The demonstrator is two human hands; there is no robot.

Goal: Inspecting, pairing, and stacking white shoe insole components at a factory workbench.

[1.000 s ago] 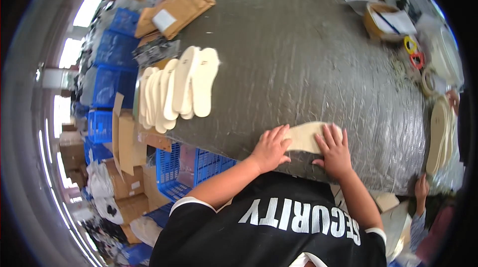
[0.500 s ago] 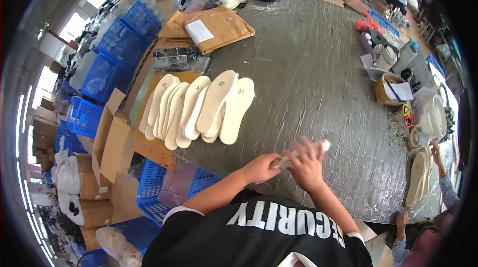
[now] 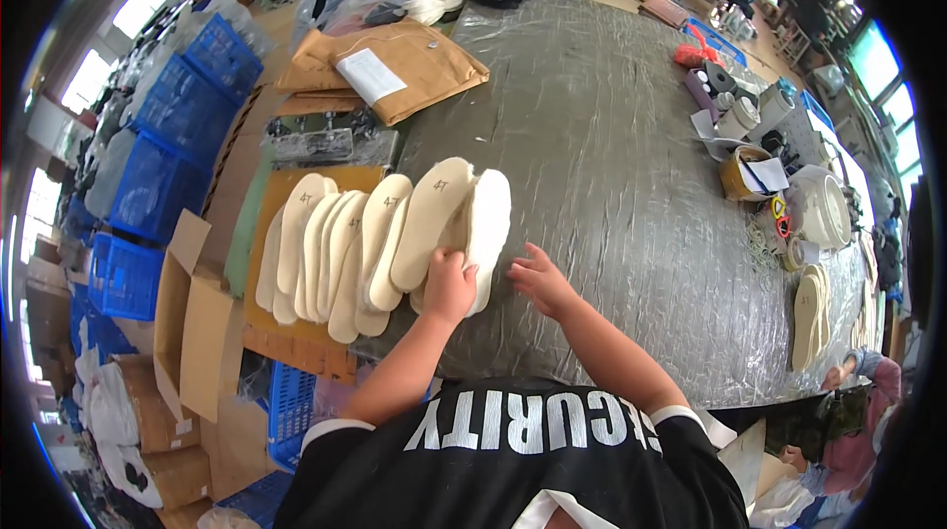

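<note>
Cream insoles lie overlapping in a row, several with a handwritten mark near one end. My left hand is at the right end of the row, closed on the lower side edge of a white, fuzzy-faced insole. That insole lies against a marked cream insole on its left; my left hand hides part of the lower ends. Just to the right of the white insole, my right hand hovers over the dark table, fingers apart and holding nothing.
A brown padded parcel lies beyond the row. Blue crates and an open cardboard box stand left. Tubs and tools crowd around a white bucket at right. Another person's hand is near a second insole stack.
Both hands held an insole over the near table edge; now they are farther left and forward. The white-faced insole lies at the row's right end, and my right hand is off it.
</note>
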